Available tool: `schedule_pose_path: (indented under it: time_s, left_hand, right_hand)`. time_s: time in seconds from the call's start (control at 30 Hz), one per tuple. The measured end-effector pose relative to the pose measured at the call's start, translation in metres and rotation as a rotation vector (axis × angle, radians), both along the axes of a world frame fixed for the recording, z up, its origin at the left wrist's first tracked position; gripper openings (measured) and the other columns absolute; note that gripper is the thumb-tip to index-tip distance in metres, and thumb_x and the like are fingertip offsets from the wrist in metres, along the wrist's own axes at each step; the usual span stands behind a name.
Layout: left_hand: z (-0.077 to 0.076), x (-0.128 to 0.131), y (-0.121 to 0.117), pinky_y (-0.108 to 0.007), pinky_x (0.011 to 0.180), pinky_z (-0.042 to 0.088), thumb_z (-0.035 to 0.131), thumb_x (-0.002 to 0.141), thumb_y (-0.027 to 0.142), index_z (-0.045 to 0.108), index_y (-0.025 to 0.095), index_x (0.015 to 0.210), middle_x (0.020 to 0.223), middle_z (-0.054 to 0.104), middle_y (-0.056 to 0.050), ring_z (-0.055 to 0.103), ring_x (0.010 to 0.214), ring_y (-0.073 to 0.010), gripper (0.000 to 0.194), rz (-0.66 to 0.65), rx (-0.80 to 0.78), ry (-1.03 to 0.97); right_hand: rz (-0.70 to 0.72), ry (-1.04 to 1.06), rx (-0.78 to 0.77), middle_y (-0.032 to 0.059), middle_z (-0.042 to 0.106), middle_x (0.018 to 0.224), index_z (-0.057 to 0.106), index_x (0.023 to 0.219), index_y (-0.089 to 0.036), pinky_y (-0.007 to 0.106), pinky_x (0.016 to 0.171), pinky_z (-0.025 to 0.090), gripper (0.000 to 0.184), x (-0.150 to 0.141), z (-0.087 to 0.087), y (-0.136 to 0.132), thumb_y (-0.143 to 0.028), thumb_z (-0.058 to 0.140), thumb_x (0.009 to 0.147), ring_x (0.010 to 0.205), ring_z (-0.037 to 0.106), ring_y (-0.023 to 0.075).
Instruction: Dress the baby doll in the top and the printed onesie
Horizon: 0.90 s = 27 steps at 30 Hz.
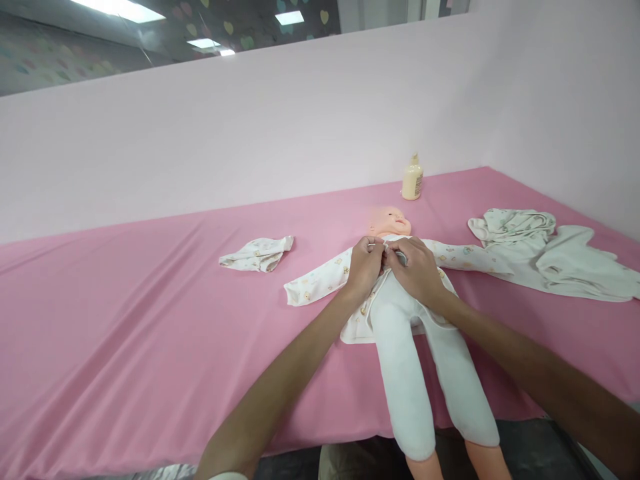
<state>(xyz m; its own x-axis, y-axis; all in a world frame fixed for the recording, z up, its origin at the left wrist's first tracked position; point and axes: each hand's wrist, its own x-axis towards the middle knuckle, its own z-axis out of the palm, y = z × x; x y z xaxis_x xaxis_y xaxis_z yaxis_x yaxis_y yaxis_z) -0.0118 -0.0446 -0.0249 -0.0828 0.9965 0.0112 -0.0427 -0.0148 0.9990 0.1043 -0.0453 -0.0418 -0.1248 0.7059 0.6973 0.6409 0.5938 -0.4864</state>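
Note:
A baby doll point(390, 222) lies on its back, its head away from me and its feet over the table's near edge. It wears a white printed jacket point(320, 280) with the sleeves stretched out to both sides, and white pants point(405, 360). At the doll's neck, my left hand point(367, 261) pinches the jacket's front edge. My right hand point(414, 267) meets it there, fingers closed on the same part of the jacket. The fastening between the fingertips is hidden. Below my hands the jacket front hangs apart over the pants.
A small printed cloth garment point(257, 255) lies to the left on the pink-covered table point(125, 333). Folded white clothes point(550, 257) are heaped at the right, near the right sleeve. A pump bottle point(413, 179) stands behind the doll's head, before a pale wall point(225, 140).

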Motion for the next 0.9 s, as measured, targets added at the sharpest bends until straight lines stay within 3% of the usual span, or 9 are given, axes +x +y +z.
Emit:
schedule_pose_path:
  time_s: [0.9]
  left_hand:
    - [0.0022, 0.0008, -0.0005, -0.016, 0.043, 0.033, 0.050, 0.076, 0.015, 0.054, 0.016, 0.083, 0.057, 0.052, 0.004, 0.044, 0.045, -0.0065, 0.008, 0.008, -0.012, 0.016]
  right_hand:
    - [-0.003, 0.001, -0.002, 0.0051, 0.069, 0.082, 0.057, 0.076, -0.022, 0.036, 0.077, 0.044, 0.013, -0.0001, -0.0009, 0.0006, -0.019, 0.048, 0.086, 0.084, 0.058, 0.0232]
